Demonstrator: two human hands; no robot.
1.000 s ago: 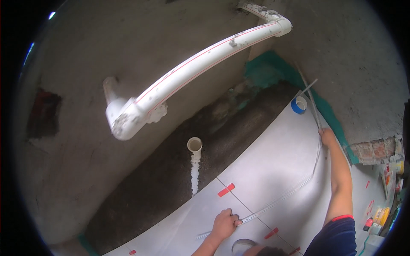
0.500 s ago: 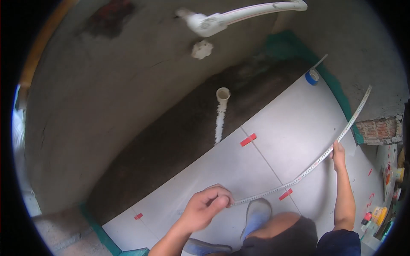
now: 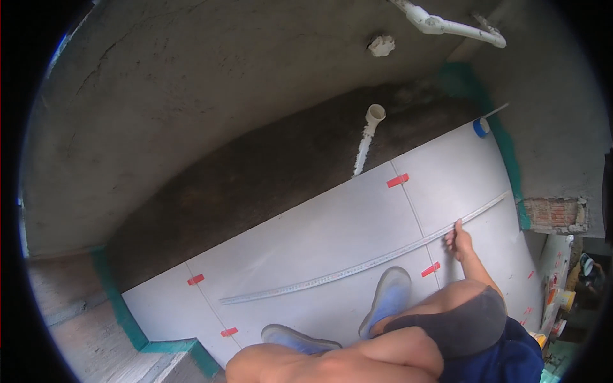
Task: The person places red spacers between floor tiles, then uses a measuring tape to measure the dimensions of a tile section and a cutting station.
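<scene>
A long thin metal ruler (image 3: 357, 268) lies flat across the large grey floor tiles (image 3: 319, 236), running from lower left to upper right. My right hand (image 3: 458, 240) grips it near its right end, fingers pressed on the strip. My left hand is out of sight, hidden behind my bent legs at the bottom edge. My two feet in light shoes (image 3: 387, 299) stand on the tiles just below the ruler.
Red tile clips (image 3: 397, 180) sit in the joints between tiles. A white pipe stub (image 3: 373, 115) rises from the dark mortar bed (image 3: 255, 179) behind them. A blue tape roll (image 3: 480, 126) lies at the far corner. White wall piping (image 3: 447, 25) and a brick edge (image 3: 554, 214) are at right.
The ruler, held up between both hands before, now lies flat on the tiles. My left hand has let go and left the view; my right hand stays on it.
</scene>
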